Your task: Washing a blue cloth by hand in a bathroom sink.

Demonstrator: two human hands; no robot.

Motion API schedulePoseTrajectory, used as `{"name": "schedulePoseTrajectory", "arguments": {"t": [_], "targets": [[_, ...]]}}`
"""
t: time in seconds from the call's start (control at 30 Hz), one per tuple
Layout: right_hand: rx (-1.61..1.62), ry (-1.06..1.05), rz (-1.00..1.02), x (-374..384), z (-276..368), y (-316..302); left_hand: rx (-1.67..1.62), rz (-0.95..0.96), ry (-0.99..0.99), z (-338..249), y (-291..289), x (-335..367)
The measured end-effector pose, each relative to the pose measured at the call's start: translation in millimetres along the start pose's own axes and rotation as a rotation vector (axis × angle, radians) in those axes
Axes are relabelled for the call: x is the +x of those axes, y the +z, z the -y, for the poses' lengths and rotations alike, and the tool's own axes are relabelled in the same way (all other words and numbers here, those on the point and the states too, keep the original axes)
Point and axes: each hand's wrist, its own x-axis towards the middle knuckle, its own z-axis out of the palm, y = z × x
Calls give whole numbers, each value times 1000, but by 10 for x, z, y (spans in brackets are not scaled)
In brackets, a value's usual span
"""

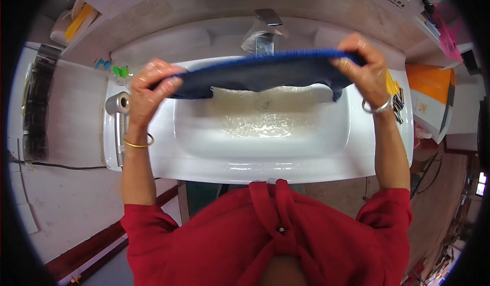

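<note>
One dark blue cloth (265, 72) stretches across 12 o'clock above one white basin (260, 169) with shallow water in it. Two hands grip its ends: the left hand (153, 82) at 10 o'clock, the right hand (366, 64) at 2. One faucet (265, 43) stands at 12, beyond the cloth; one roll (117, 103) sits between 9 and 10.

At left, 1 pale roll (113, 104) and 1 black cord (66, 165); at right, 1 orange-topped box (433, 93)
</note>
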Motion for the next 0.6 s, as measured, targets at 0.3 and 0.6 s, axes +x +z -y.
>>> {"name": "schedulePoseTrajectory", "arguments": {"t": [0.3,0.6], "targets": [[-337,125,506,-1424,-1223,704,273,627,-140,1373,1076,-964],[-239,28,642,-1427,-715,1874,572,815,-159,1281,1468,-1128]]}}
